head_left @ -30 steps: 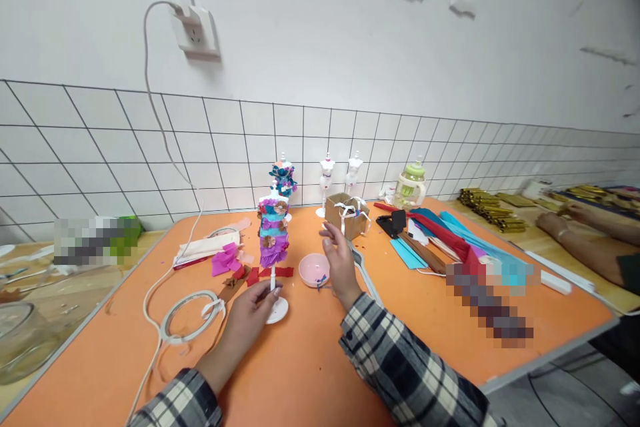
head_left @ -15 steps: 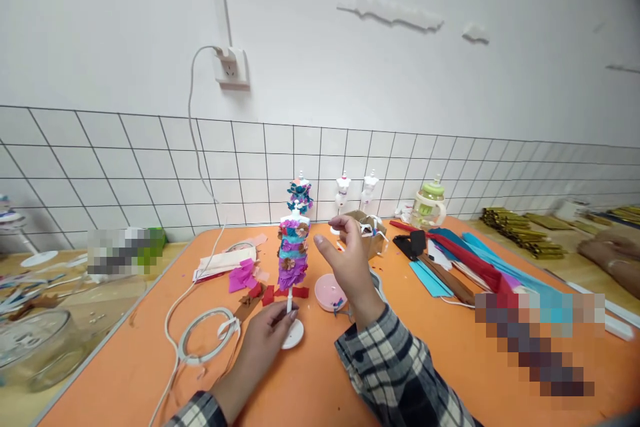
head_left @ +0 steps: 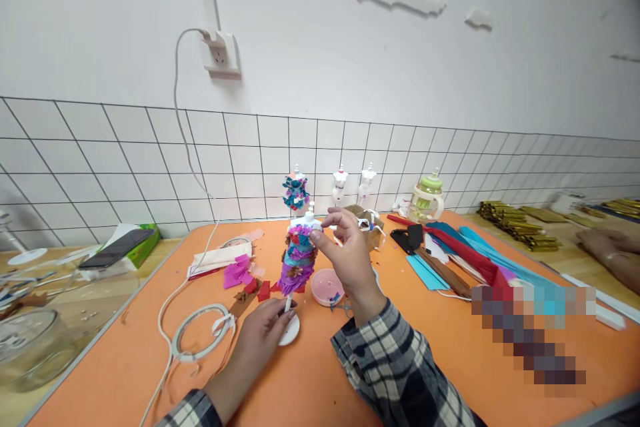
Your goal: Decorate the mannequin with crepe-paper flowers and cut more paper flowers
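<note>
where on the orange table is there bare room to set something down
Bare table shows between the left hand and right sleeve, and between that sleeve and the light-blue paper. The left side is crowded: white ring, magenta scraps.

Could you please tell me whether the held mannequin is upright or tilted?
Tilted: the mannequin leans, its neck clearly right of its base.
</note>
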`<state>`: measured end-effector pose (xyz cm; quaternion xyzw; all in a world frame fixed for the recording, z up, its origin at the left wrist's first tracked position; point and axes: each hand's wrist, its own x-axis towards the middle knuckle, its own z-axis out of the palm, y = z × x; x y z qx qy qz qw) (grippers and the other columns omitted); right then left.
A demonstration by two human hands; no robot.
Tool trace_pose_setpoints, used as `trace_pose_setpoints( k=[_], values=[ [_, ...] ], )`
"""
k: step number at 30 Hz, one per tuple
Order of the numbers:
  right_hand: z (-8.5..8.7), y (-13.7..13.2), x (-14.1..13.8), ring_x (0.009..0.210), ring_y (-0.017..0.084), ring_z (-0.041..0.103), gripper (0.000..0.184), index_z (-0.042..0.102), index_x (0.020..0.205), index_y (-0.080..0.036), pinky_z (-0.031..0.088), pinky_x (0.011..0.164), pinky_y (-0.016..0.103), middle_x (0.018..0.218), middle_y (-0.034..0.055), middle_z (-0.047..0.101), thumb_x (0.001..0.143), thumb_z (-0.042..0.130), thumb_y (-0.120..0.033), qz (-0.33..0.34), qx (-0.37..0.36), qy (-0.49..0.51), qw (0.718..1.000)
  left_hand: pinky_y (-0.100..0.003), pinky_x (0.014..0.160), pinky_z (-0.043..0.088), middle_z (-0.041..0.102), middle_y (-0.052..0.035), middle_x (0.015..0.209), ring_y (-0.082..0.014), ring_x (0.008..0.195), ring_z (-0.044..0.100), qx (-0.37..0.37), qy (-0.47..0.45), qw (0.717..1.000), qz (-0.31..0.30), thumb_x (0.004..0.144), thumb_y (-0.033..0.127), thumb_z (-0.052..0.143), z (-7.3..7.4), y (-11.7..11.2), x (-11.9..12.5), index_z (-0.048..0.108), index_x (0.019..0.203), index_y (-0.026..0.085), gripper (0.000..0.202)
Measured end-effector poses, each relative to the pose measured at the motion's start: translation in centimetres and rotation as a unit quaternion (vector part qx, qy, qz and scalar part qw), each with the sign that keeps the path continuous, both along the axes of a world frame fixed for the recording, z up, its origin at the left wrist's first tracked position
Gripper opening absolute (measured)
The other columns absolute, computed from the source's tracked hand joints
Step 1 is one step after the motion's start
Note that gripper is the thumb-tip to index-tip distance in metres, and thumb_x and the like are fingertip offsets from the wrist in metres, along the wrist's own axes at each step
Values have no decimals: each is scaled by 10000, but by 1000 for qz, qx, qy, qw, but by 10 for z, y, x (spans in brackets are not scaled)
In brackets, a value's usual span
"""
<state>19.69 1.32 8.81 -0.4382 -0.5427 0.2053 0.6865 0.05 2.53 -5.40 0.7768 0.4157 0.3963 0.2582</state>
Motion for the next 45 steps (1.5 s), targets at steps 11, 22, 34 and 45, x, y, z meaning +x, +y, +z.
trace_pose_setpoints(
  k=[11,22,34,45],
  values=[
    [0,-2,6,1296,269,530,138,715,892,-241,473,1016,460,1357,84,543,822,744,-357,26,82,12,996,-277,678,565,801,-55,847,-232,760,737,-11,-6,1000,2,871,413,579,4,-7,4,774,879,221,274],
    [2,-9,-2,1301,280,497,65,777,882,-304,393,1099,541,1387,44,534,866,714,-291,-159,139,-222,952,-276,666,566,807,-56,856,-234,755,738,-16,-12,1000,16,872,431,566,1,-4,4,773,872,213,300],
    [2,-8,-2,1272,292,509,53,743,852,-296,389,1060,565,1368,38,556,858,705,-259,-176,129,-233,948,-282,666,546,798,-62,843,-238,753,728,-2,3,1000,14,883,443,565,3,-3,2,772,855,215,308],
    [5,-14,0,1233,285,556,60,715,903,-280,427,1049,541,1303,57,594,847,698,-264,-128,122,-208,962,-278,678,544,798,-58,855,-237,770,734,-1,9,1000,7,881,414,567,5,-2,0,770,869,222,280]
  ],
)
